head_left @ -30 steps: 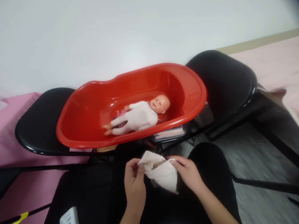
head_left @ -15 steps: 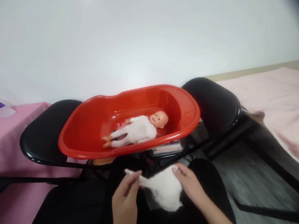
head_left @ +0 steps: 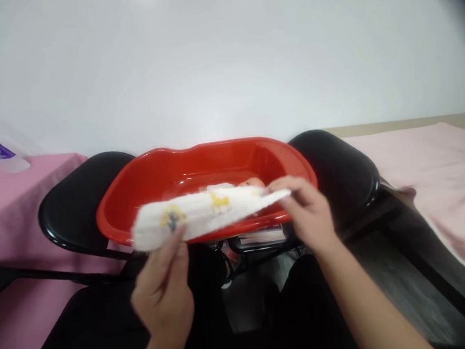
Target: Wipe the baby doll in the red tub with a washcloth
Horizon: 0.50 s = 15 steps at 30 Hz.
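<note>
A white cloth [head_left: 199, 212] printed with yellow figures is stretched as a folded strip between my two hands, in front of the red baby bathtub [head_left: 136, 188]. My left hand [head_left: 165, 294] pinches its lower edge near the left end. At the right end, the fingers of my right hand [head_left: 307, 211] are closed on a corner. Behind the cloth a baby doll [head_left: 253, 182] lies in the tub. Only part of its head and a bit of its white clothing show; the cloth hides the rest.
Black chairs [head_left: 339, 181] support the tub on both sides. At the left a pink-covered table [head_left: 53, 168] bears a clear bottle with a purple label [head_left: 0, 151]. A pale pink cloth [head_left: 439, 162] covers a surface at the right. Books [head_left: 262, 236] lie below the tub.
Both hands have risen from above the lap to the tub's front, bringing the cloth along. Bunched before, the cloth is now spread into a strip that covers most of the doll from view.
</note>
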### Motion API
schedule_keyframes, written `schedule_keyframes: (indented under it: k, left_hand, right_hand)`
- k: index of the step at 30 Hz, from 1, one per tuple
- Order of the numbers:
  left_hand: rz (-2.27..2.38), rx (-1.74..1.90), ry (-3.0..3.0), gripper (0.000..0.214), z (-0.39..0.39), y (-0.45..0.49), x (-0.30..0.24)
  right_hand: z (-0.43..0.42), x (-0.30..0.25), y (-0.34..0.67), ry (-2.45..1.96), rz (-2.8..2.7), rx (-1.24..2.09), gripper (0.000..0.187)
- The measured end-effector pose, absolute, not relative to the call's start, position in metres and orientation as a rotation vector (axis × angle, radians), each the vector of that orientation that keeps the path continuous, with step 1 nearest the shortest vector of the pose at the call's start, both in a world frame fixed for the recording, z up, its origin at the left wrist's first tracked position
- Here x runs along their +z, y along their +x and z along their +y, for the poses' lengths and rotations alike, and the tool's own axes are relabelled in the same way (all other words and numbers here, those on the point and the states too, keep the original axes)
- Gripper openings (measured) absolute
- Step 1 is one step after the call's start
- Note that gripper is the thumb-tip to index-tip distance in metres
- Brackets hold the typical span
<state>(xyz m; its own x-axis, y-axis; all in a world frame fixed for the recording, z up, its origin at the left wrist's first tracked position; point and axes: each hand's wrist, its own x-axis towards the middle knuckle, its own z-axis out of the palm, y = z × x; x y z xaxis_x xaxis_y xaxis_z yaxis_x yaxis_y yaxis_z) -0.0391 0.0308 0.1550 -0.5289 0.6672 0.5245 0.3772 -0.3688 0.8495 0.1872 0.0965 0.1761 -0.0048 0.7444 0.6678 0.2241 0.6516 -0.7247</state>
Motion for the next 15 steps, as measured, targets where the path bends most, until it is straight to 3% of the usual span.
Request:
schedule_keyframes:
  k: [6, 11, 15]
  left_hand:
    - [1.643, 1.312, 0.792, 0.047, -0.012, -0.061, 0.037]
    - [1.621, 1.258, 0.696, 0.054, -0.017, -0.073, 0.026]
    - [1.495, 1.212, 0.654, 0.06, -0.008, -0.068, 0.024]
  right_hand:
    - [0.047, 0.056, 0.178, -1.023, -1.8, 0.58, 0.024]
    - [0.023, 0.029, 0.168, -1.151, -1.854, 0.456, 0.034]
    - [0.026, 0.018, 0.165, -1.272, -1.813, 0.458, 0.03]
